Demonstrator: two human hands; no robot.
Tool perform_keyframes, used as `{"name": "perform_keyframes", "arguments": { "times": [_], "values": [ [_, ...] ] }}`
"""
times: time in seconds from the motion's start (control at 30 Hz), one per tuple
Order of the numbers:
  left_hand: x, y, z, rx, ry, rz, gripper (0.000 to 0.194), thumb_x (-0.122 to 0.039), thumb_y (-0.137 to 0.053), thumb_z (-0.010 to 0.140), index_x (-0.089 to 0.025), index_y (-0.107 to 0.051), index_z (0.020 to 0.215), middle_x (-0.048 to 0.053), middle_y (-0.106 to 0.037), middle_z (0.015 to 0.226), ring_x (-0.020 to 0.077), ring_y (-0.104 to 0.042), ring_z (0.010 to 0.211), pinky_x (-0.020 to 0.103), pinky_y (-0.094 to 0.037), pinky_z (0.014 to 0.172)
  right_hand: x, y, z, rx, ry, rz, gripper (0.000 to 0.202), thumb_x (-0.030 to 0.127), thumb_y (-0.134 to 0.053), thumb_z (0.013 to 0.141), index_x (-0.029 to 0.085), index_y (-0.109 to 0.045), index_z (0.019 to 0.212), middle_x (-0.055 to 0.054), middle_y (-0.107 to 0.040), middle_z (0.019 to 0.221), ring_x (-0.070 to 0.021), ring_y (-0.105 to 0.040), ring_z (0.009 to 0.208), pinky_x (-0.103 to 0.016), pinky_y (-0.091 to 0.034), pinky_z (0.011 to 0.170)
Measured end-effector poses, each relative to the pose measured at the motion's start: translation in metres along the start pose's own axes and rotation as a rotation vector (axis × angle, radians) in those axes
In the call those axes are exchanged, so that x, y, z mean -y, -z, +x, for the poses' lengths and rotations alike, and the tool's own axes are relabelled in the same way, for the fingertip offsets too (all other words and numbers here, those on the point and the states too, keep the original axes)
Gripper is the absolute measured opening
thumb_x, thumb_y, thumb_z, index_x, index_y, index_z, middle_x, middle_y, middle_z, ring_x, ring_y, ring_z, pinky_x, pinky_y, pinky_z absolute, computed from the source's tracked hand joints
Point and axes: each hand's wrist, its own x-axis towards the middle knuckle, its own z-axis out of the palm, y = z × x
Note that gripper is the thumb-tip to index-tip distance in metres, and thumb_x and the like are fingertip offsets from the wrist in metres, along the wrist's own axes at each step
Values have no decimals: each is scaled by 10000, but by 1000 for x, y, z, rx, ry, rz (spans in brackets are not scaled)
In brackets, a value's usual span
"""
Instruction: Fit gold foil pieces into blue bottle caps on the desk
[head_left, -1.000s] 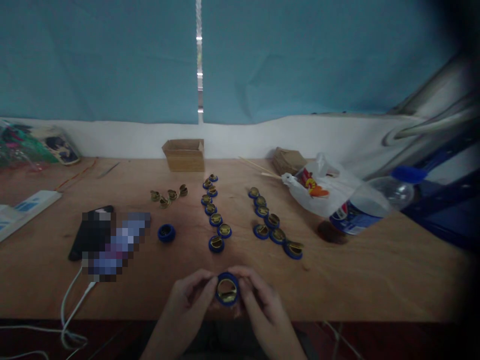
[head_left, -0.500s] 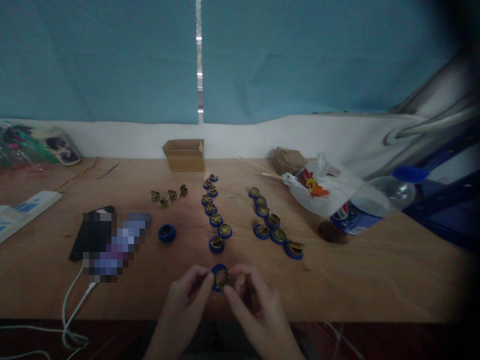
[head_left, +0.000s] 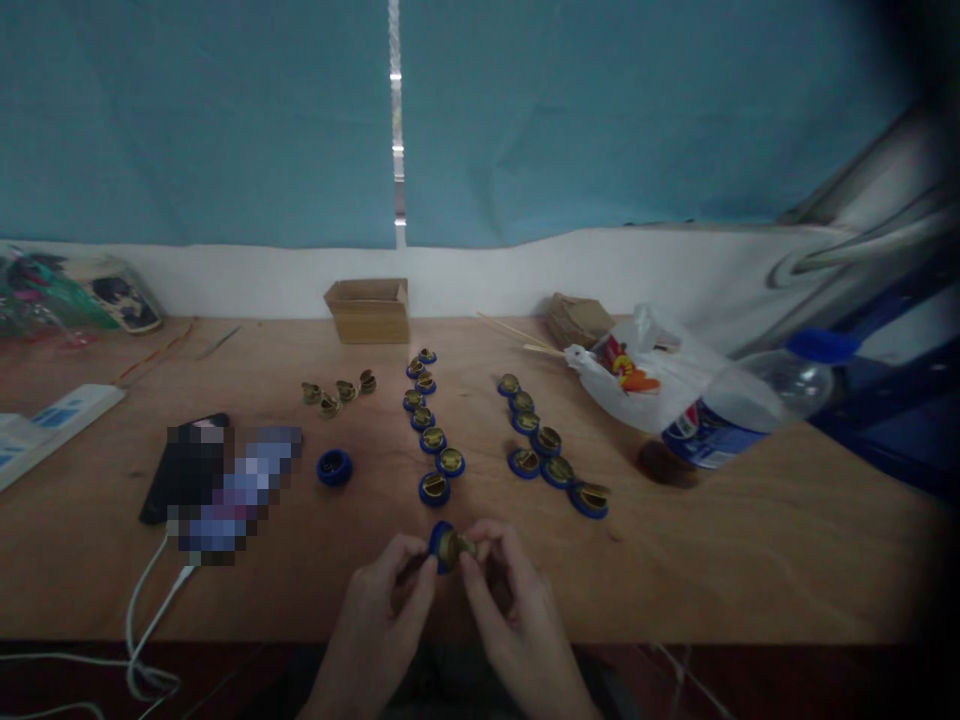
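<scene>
Near the table's front edge, my left hand (head_left: 386, 610) pinches the rim of a blue round piece with a gold-coloured metal part (head_left: 444, 547). My right hand (head_left: 510, 600) grips the metal part on its right side between thumb and fingers. Beyond the hands, several blue pieces with gold tops (head_left: 433, 439) stand in a staggered column. A second slanting group of them (head_left: 556, 471) lies to the right. Several loose gold metal parts (head_left: 329, 404) lie at the left, above a blue piece with a dark inside (head_left: 334, 467).
An open cardboard box (head_left: 372, 318) stands at the back. At right are a crumpled brown package (head_left: 577, 321), a white plastic bag (head_left: 660, 385) and a tilted bottle (head_left: 724, 430). Phones (head_left: 187, 475) with cables and a power strip (head_left: 64, 425) lie left.
The held piece has turned so its metal part faces right and stands out to the side. My right hand has closed on that part; both hands have shifted slightly right.
</scene>
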Motion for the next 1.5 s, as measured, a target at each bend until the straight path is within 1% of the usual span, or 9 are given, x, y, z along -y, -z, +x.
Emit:
{"name": "perform_keyframes", "arguments": {
  "times": [0.23, 0.33, 0.43, 0.6, 0.83, 1.17, 1.23, 1.33, 1.5],
  "values": [
    [0, 2, 0, -14, -12, 54, 161, -252, -491, 908, -210, -630, 978, 77, -730, 1038, 210, -695, 962, 301, -542, 846, -1, 1, 1, -5, 19, -61, 95, 276, -420, 968, 224, -473, 1027, 22, -549, 716, -139, -593, 609, -215, -431, 528],
    [5, 4, 1, -39, -20, 101, 166, -255, -501, 900, -221, -642, 982, 66, -740, 1013, 214, -705, 946, 309, -549, 831, -2, 3, 4, -23, 39, -157, 114, 252, -423, 960, 217, -472, 1057, 4, -612, 729, -158, -634, 607, -232, -467, 541],
    [10, 7, 1, -85, -29, 171, 171, -260, -500, 899, -229, -655, 963, 54, -749, 950, 222, -710, 904, 321, -549, 807, -5, 4, 8, -68, 101, -321, 158, 196, -377, 957, 214, -494, 1060, -54, -699, 864, -200, -702, 724, -274, -518, 625],
    [14, 17, 0, -153, -35, 258, 168, -273, -492, 907, -227, -653, 914, 49, -740, 890, 219, -710, 848, 312, -546, 770, -9, 2, 16, -106, 150, -531, 202, 189, -333, 963, 209, -527, 1014, -91, -723, 905, -245, -722, 782, -327, -542, 648],
    [23, 37, -1, -283, 10, 321, 218, -358, -491, 905, -229, -665, 879, 49, -758, 902, 219, -728, 824, 282, -567, 709, -1, -3, 14, -6, 148, -362, 143, 235, -412, 970, 231, -499, 1083, -40, -718, 915, -207, -717, 823, -296, -542, 717],
    [37, 79, 3, -558, 118, 506, 325, -488, -493, 878, -224, -624, 1016, 60, -719, 925, 235, -698, 779, 323, -558, 647, -12, 9, 9, -49, 101, -363, 138, 251, -423, 960, 227, -558, 949, -34, -705, 873, -211, -696, 815, -308, -509, 715],
    [35, 87, 9, -594, 90, 561, 369, -494, -504, 863, -206, -594, 1075, 83, -690, 996, 252, -684, 802, 367, -563, 677, -12, 8, 9, -26, 125, -374, 144, 250, -435, 955, 225, -577, 945, -31, -704, 863, -209, -692, 804, -306, -504, 715],
    [33, 95, 21, -571, -30, 671, 392, -455, -518, 854, -182, -550, 1134, 122, -626, 1138, 306, -636, 975, 468, -532, 832, -11, 5, 9, 11, 133, -399, 150, 255, -449, 952, 224, -594, 930, -27, -701, 841, -203, -688, 774, -294, -500, 695],
    [25, 96, 35, -507, -200, 714, 316, -361, -491, 886, -193, -513, 1153, 124, -573, 1199, 330, -521, 1190, 515, -424, 1007, -8, -3, 17, -97, 56, -502, 196, 400, -526, 925, 208, -562, 910, -40, -693, 734, -229, -693, 670, -287, -477, 559]
  ]
}}
